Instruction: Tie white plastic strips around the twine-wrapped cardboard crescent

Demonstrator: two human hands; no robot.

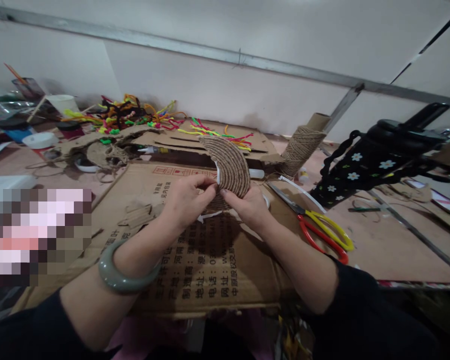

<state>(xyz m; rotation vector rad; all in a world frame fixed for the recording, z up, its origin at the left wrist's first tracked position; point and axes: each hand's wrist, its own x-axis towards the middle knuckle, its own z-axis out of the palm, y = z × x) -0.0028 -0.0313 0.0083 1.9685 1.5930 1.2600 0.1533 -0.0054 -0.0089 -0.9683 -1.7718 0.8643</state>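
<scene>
Between my two hands is a curved, crescent-like piece covered in rows of brown jute twine (232, 162), raised over a flattened cardboard sheet (142, 270) with printed characters. My right hand (249, 205) grips its lower end, thumb pressed on the twine rows. At its inner left edge, by a white strip, the fingertips of my left hand (191, 197) are pinched together. Whatever small thing they pinch is too hidden to make out. A thin white strip (212, 216) with a pointed end shows just under the hands. Scissors (307, 220) with red and yellow handles lie right of my right hand.
A cone of jute twine (303, 145) stands at the back right, beside a black flowered tumbler (363, 165). Colourful pipe cleaners (135, 112) are heaped at the back. Paint pots (41, 142) and a paper cup (63, 105) stand at left. Cardboard scraps (137, 215) lie on the sheet.
</scene>
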